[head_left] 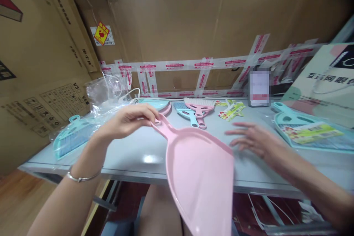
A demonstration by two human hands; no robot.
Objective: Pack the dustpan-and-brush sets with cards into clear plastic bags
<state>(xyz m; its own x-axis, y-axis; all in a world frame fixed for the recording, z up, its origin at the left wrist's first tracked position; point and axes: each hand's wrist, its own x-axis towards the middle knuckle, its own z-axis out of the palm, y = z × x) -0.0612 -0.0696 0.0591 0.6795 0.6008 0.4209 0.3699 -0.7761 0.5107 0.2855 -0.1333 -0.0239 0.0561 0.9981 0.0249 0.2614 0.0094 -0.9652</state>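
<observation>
My left hand [125, 121] grips the handle of a pink plastic dustpan [200, 177], which slants down from the table edge toward my lap. My right hand [253, 138] hovers over the grey table [132, 155] just right of the pan, fingers spread flat and slightly blurred, holding nothing. A silver bracelet sits on my left wrist. Behind the pan lie a pink brush [199, 107] and a blue brush [186, 110], with printed paper labels [232, 110] beside them.
A bagged teal dustpan set [304, 131] lies at the right, another teal one in plastic [70, 138] at the left. Crumpled clear bags [106, 94] sit at the back left. Taped cardboard walls enclose the table. A phone [259, 87] stands at the back.
</observation>
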